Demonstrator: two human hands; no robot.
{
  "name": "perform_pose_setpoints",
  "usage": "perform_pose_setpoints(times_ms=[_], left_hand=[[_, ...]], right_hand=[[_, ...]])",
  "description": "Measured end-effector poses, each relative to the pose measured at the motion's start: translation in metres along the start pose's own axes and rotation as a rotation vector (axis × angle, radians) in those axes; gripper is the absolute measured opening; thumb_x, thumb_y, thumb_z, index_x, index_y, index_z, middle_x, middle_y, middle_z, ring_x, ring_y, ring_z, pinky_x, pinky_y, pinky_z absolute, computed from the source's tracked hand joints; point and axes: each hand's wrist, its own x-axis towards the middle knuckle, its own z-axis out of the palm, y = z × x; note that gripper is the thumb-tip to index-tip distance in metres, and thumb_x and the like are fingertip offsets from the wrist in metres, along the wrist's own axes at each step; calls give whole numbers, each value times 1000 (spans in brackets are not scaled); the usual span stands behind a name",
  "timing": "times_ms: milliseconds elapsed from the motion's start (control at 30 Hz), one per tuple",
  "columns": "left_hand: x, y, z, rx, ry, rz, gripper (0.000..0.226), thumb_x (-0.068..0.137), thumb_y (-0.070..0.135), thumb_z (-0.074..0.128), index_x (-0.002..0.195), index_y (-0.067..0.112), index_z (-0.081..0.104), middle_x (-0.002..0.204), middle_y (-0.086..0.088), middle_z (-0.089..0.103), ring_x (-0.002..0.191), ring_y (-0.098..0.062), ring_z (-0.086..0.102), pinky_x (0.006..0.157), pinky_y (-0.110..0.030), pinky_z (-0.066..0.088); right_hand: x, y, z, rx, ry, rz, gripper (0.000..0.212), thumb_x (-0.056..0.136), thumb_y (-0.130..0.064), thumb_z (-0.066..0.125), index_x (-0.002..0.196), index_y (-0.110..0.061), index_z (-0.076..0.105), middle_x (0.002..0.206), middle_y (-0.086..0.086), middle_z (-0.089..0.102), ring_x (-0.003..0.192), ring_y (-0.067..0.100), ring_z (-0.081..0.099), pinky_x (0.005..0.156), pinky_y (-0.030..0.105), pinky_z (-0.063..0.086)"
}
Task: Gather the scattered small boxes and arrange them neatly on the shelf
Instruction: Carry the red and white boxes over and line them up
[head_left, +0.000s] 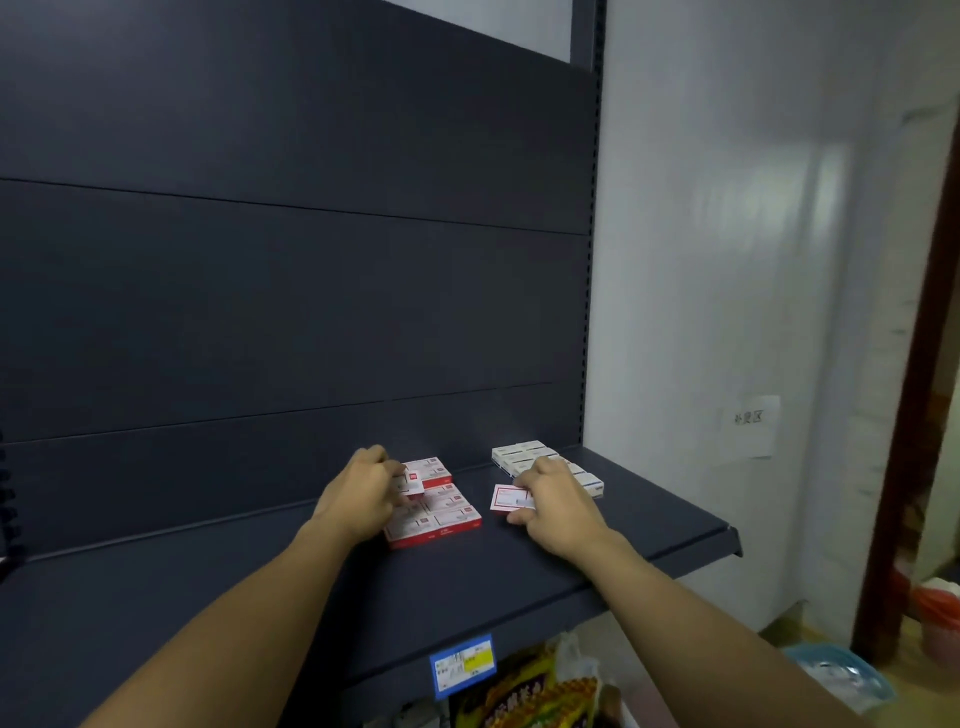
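Observation:
On the dark shelf lies a block of red-and-white small boxes, laid flat in rows near the back panel. My left hand rests on the block's left side and pinches one small red-and-white box above it. To the right sits a row of white boxes against the back. My right hand covers the front of that row and grips a red-bordered white box, held just above the shelf between the two groups.
A dark back panel rises behind the shelf. A blue price label hangs on the shelf's front edge, with yellow snack bags below. A white wall, a blue basin and a doorway are at the right.

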Motion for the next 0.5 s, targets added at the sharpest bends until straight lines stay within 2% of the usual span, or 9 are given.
perform_pose_setpoints(times_ms=[100, 233, 367, 500], left_hand=[[9, -11, 7, -96, 32, -41, 49, 88, 26, 75, 134, 16, 59, 119, 5, 52, 113, -15, 46, 98, -30, 44], [15, -20, 21, -193, 126, -123, 41, 86, 23, 78, 124, 15, 66, 113, 8, 54, 106, -8, 43, 93, -22, 37], [23, -15, 35, -292, 225, -185, 34, 87, 22, 77, 120, 20, 67, 112, 12, 52, 107, -4, 43, 96, -20, 37], [28, -13, 45, -308, 281, -180, 32, 90, 26, 73, 120, 25, 65, 110, 18, 52, 107, -1, 44, 94, -18, 36]], right_hand=[[18, 3, 15, 67, 14, -7, 48, 85, -35, 75, 128, -19, 63, 120, -3, 50, 124, 17, 40, 105, 30, 38], [42, 5, 38, 139, 33, -46, 44, 87, -32, 73, 128, -20, 63, 118, -5, 50, 121, 15, 41, 104, 28, 37], [71, 4, 62, 218, 78, -125, 42, 87, -33, 72, 127, -22, 63, 111, -11, 47, 112, 9, 42, 100, 23, 38], [99, -5, 81, 322, 91, -247, 41, 87, -27, 74, 126, -20, 64, 107, -14, 44, 105, 4, 38, 93, 9, 28]])
